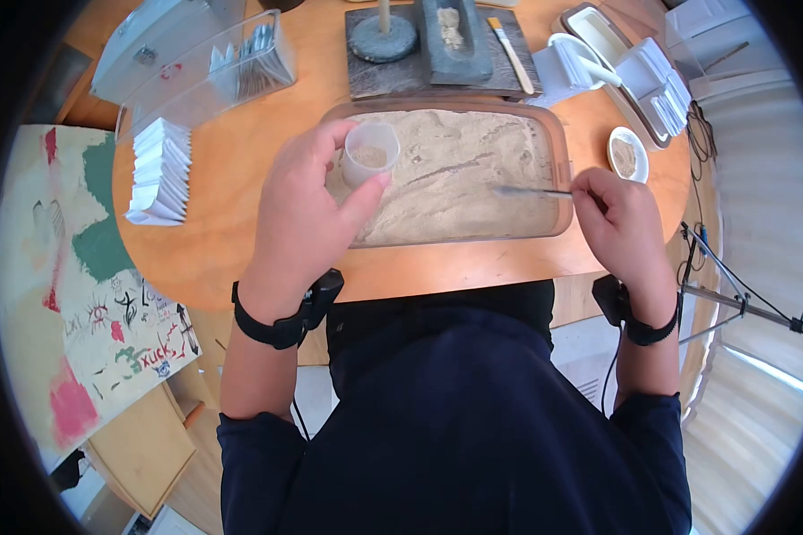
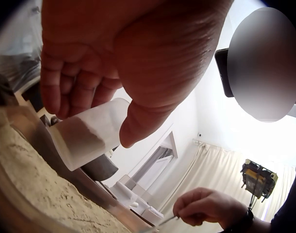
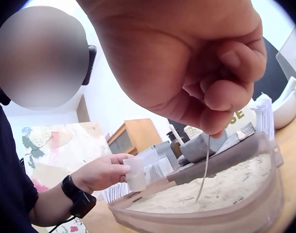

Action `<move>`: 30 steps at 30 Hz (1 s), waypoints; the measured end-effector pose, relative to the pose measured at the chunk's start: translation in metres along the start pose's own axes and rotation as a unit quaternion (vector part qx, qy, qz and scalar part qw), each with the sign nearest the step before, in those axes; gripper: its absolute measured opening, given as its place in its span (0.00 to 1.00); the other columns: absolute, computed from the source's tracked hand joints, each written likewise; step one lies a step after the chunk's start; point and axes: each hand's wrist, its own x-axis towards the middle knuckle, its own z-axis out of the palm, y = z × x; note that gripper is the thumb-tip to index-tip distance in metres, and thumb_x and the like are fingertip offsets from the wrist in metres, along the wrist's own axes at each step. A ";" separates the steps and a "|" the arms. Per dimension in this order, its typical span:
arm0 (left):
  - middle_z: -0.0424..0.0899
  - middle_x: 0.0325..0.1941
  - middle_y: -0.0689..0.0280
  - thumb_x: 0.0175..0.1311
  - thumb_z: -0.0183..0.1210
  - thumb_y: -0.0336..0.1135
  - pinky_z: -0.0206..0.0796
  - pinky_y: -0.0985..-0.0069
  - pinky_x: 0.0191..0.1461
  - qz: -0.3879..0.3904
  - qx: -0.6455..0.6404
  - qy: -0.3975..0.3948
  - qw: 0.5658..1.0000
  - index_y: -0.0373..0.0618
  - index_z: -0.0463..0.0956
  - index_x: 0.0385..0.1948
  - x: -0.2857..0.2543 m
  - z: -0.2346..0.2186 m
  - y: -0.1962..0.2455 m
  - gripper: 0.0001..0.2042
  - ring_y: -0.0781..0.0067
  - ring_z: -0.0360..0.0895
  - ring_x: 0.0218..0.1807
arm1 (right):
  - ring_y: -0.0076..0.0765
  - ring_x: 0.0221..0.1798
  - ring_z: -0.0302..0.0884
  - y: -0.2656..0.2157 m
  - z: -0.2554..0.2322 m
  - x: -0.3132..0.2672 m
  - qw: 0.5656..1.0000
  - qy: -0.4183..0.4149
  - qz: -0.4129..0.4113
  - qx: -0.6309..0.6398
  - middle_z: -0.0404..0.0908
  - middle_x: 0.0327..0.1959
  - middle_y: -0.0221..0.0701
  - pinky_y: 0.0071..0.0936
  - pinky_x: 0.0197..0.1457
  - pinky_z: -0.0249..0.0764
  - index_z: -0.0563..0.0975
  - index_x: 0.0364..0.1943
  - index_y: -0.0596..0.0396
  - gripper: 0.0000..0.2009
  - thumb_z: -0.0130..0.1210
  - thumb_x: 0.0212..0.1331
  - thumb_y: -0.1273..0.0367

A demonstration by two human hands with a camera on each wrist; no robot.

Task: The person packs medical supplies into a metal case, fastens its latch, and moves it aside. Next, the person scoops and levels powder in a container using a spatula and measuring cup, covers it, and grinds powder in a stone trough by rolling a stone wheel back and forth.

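Observation:
My left hand (image 1: 305, 192) grips a small translucent plastic cup (image 1: 372, 150) between thumb and fingers, over the left end of a tray. Pale powder fills part of the cup, lying slanted against its wall in the left wrist view. The brownish see-through tray (image 1: 564, 165) holds a wide bed of the same-looking pale powder (image 1: 455, 192), with grooves across its surface. At the tray's right edge my right hand (image 1: 623, 218) pinches a slim metal spatula (image 1: 533, 192) by its handle. Its tip meets the powder in the right wrist view (image 3: 197, 199).
Behind the tray, a dark board (image 1: 388, 85) carries a stone trough (image 1: 459, 67), a round stone piece (image 1: 384, 40) and a flat brush (image 1: 512, 58). Folded white papers (image 1: 161, 174) and a clear box (image 1: 250, 76) stand left; a white powder bowl (image 1: 629, 156) stands right.

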 end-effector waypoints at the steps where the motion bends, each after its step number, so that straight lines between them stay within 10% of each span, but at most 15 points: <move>1: 0.82 0.42 0.58 0.53 0.68 0.34 0.70 0.65 0.49 -0.005 -0.004 0.007 1.000 0.42 0.76 0.48 0.002 -0.004 -0.002 0.19 0.56 0.78 0.45 | 0.50 0.26 0.80 0.001 0.000 -0.002 0.999 -0.031 0.034 0.001 0.79 0.21 0.42 0.40 0.31 0.74 0.81 0.28 0.58 0.05 0.53 0.54 0.73; 14: 0.82 0.44 0.61 0.55 0.68 0.33 0.71 0.69 0.48 0.020 -0.007 0.051 0.998 0.42 0.76 0.48 -0.011 -0.028 -0.007 0.19 0.62 0.77 0.46 | 0.55 0.34 0.82 -0.058 0.089 0.037 0.972 -0.158 -0.043 0.168 0.82 0.28 0.46 0.43 0.40 0.77 0.83 0.32 0.57 0.10 0.51 0.54 0.69; 16: 0.82 0.45 0.60 0.54 0.68 0.33 0.70 0.69 0.48 0.019 -0.006 0.051 0.998 0.41 0.76 0.48 -0.014 -0.032 -0.008 0.19 0.62 0.77 0.47 | 0.29 0.23 0.74 -0.059 0.098 0.040 0.959 -0.190 -0.046 0.203 0.77 0.20 0.36 0.29 0.30 0.70 0.81 0.34 0.61 0.07 0.53 0.58 0.72; 19: 0.82 0.45 0.60 0.54 0.68 0.33 0.70 0.69 0.49 0.022 -0.006 0.052 0.998 0.41 0.76 0.49 -0.015 -0.034 -0.010 0.19 0.61 0.77 0.47 | 0.20 0.23 0.70 -0.049 0.099 0.040 0.932 -0.219 -0.004 0.290 0.75 0.19 0.27 0.22 0.28 0.67 0.80 0.33 0.61 0.06 0.53 0.61 0.73; 23: 0.82 0.44 0.61 0.54 0.68 0.33 0.70 0.69 0.49 0.033 -0.001 0.051 0.998 0.42 0.76 0.49 -0.013 -0.029 -0.009 0.20 0.61 0.77 0.46 | 0.32 0.25 0.77 -0.037 0.074 0.038 0.924 -0.218 0.080 0.303 0.80 0.21 0.36 0.30 0.32 0.72 0.82 0.34 0.61 0.09 0.53 0.57 0.71; 30: 0.82 0.44 0.58 0.52 0.68 0.32 0.69 0.63 0.52 0.040 -0.004 -0.002 0.999 0.41 0.76 0.47 -0.009 -0.009 0.002 0.20 0.54 0.77 0.47 | 0.18 0.24 0.71 -0.016 0.018 0.035 0.935 -0.145 0.104 0.308 0.74 0.19 0.24 0.22 0.29 0.68 0.79 0.31 0.62 0.08 0.52 0.61 0.71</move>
